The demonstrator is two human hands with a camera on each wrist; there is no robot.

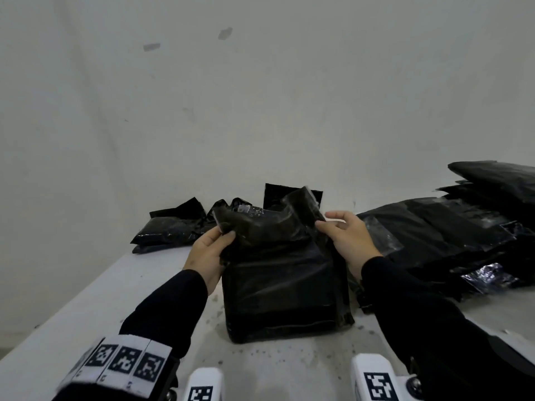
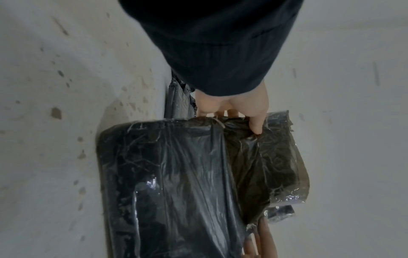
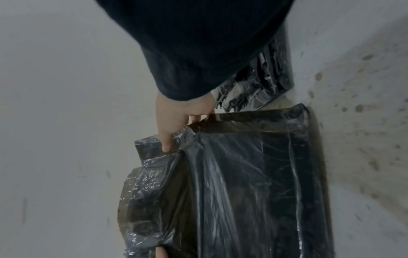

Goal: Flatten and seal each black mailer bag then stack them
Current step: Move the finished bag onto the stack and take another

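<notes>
A filled black mailer bag (image 1: 285,287) lies on the grey table in front of me, its open flap end lifted and crumpled toward the wall. My left hand (image 1: 210,250) pinches the flap's left corner, thumb on top. My right hand (image 1: 344,237) pinches the flap's right edge. The left wrist view shows my left hand (image 2: 234,108) gripping the bag (image 2: 176,183) with the thumb pressed into the glossy flap. From the right wrist, my right hand (image 3: 176,122) holds the bag (image 3: 243,183) at its upper corner.
A tall stack of black mailers (image 1: 463,227) fills the right side of the table (image 1: 101,299). Several loose crumpled mailers (image 1: 173,227) lie at the back against the wall (image 1: 260,96). The table's left edge runs diagonally near my left arm.
</notes>
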